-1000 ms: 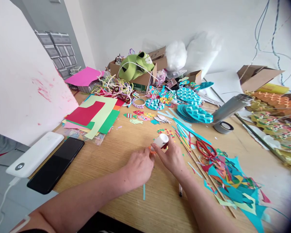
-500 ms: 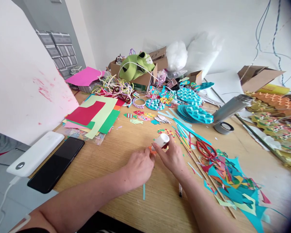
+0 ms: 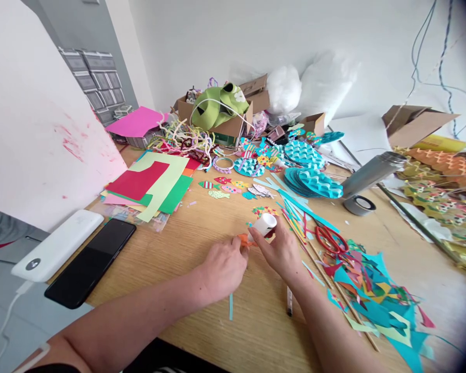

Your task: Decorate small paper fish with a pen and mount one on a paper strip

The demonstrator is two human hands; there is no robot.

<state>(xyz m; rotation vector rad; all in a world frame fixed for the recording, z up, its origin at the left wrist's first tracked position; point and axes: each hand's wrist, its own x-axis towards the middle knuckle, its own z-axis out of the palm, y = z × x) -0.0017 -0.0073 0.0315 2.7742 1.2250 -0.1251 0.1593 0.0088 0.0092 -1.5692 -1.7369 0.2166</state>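
White plastic bottle [image 3: 267,224] in the grasp of the right hand [image 3: 282,251]: its fingers are closed around the sides, and the bottle leans over the bench [image 3: 178,274] with its broad end up and to the right. Its lower end reaches the orange paper [image 3: 244,240], which the fingers of the left hand [image 3: 225,267] pinch at its near edge; whether bottle and paper touch is hidden by the fingers. Just beyond the hands lies a patch of small coloured paper bits [image 3: 264,211], and farther back sits a group of patterned paper fish [image 3: 230,188]. Nearer the person, a narrow blue strip [image 3: 230,306] lies beside the left forearm and a pen [image 3: 289,301] beside the right one. Red-handled scissors [image 3: 331,239] rest to the right of the hands, next to thin sticks [image 3: 345,300] and a heap of paper scraps [image 3: 373,295]. Behind the scissors are stacked blue wavy discs [image 3: 320,183], with a metal flask [image 3: 368,176] lying tilted beside them and a round lid [image 3: 359,205] near its lower end. Off to the left, coloured sheets [image 3: 140,181] overlap in a pile, and a black phone [image 3: 90,263] lies beside a white power bank [image 3: 58,243].
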